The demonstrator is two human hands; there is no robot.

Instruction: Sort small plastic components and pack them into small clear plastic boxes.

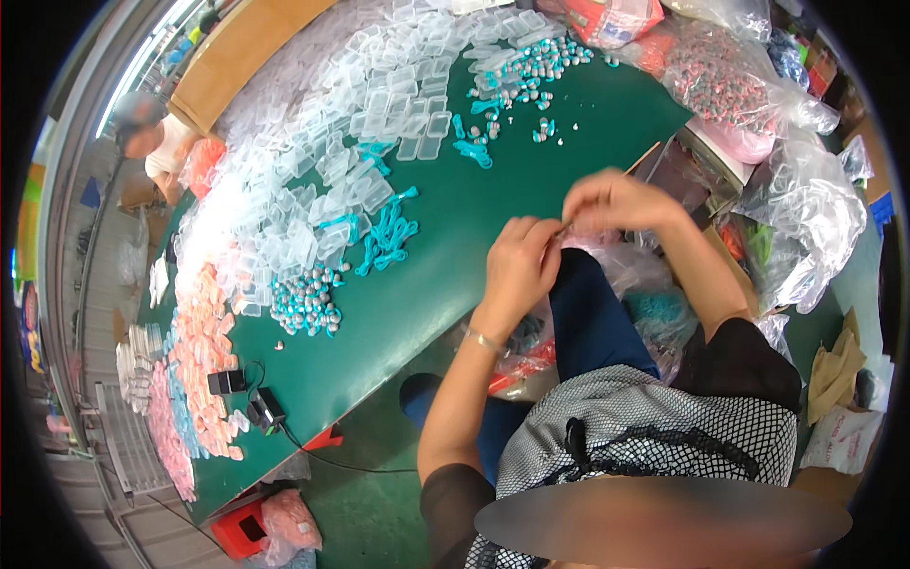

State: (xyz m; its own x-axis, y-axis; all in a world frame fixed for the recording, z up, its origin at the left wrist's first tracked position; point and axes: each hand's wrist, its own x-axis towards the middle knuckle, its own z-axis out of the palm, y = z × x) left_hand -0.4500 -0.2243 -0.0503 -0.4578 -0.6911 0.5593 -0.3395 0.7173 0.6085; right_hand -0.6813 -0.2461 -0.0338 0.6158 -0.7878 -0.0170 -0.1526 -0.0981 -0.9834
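Observation:
Beyond the near edge of the green table, above my lap, my left hand (524,258) is closed, its fingertips pinched on something too small to make out. My right hand (611,201) meets it at the fingertips, its fingers bent and smeared by motion. Under my hands lies a clear plastic bag (637,275). On the table to the left are a bundle of turquoise cords (389,235) and a pile of small grey-and-turquoise plugs (306,301). More such plugs (536,66) lie at the far side, near a short turquoise cord bundle (473,153).
Clear plastic boxes (403,104) spread in a big heap across the green table (455,228). Orange-tinted cases (204,327) and a black power adapter (266,409) with a cable lie left. Bags of red-and-grey pieces (725,81) stand right. Another person (166,142) is at far left.

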